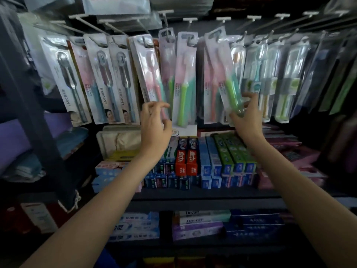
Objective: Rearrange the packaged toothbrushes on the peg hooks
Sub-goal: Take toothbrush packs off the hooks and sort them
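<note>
Right hand [246, 118]: fingers curled round the bottom end of a green toothbrush pack [224, 74], which tilts leftward at the top, its hang tab up near a peg hook [242, 38]; whether the tab is on a hook cannot be told.

Left hand [155, 120]: raised at the foot of a pink toothbrush pack [148, 74], fingers bent, thumb and forefinger close at the pack's lower edge; a firm pinch cannot be confirmed. That pack hangs slanted from its hook.

Between the hands: a green-handled toothbrush pack [183, 80], hanging from its hook, upright.

Left of the hands: row of LMK toothbrush packs [114, 80], dark and blue handles, hung side by side.

Right of the hands: clear-cased toothbrushes [282, 78], hung close together, blurred toward the edge.

Shelf [202, 194] below the hooks: toothpaste boxes [186, 159], red, blue and green, stacked side by side.

Lower shelf: more toothpaste cartons [201, 219], lying flat.

Far left: folded purple and blue cloths [23, 144].
</note>
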Motion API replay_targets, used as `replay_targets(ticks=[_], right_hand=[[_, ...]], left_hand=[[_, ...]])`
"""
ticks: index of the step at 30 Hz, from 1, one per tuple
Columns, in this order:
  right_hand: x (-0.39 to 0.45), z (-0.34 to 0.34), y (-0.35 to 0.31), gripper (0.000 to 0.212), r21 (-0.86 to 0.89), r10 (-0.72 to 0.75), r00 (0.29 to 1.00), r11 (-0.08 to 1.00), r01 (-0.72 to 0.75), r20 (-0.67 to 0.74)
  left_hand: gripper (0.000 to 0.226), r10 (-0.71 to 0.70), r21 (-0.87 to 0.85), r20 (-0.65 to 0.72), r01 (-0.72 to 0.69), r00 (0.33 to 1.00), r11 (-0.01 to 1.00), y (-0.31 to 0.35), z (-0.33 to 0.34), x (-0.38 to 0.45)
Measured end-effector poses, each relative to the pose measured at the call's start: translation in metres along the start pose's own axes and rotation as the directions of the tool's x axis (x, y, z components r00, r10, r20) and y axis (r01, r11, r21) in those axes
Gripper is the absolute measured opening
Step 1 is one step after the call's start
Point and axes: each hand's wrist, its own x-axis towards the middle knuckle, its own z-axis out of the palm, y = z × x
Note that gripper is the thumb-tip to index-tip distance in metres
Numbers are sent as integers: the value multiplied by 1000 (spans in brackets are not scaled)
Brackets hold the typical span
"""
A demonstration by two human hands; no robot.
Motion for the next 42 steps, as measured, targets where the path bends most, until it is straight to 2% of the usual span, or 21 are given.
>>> replay_targets(ticks=[2,5,10,13,16,18,23,29,33,39,42], right_hand=[[13,-25,8,51,-52,-117,993,992,116,-14],[38,-59,15,46,-146,-242,969,958,246,43],[70,-82,14,46,-203,-341,926,907,369,160],[75,-85,18,46,-217,-380,900,880,423,216],[70,-82,28,44,-160,-358,914,907,389,192],[60,-81,34,42,-111,-346,925,924,365,158],[25,-84,60,34,9,-230,969,973,230,96],[22,-119,81,28,3,-94,993,995,95,-71],[35,-144,94,26,-19,-32,977,999,28,-210],[56,-166,102,31,-190,-89,969,981,46,-230],[57,-170,104,31,-190,-74,967,981,27,-245]], left_hand=[[32,-18,-39,1,18,1000,999,13,21,3],[36,-29,-73,19,30,999,997,38,55,4],[39,-20,-60,-27,19,999,998,63,87,8],[39,-106,-24,-74,105,992,994,62,90,10],[40,-210,-1,-114,211,971,978,58,85,8],[39,-221,22,-138,226,966,974,56,80,7],[38,-75,9,-94,76,993,997,72,88,13],[41,62,-123,5,-61,998,991,103,121,22],[43,123,-80,22,-121,992,989,113,136,23],[46,88,-55,-22,-90,996,994,117,144,32],[52,44,-54,-17,-45,999,998,111,151,34]])
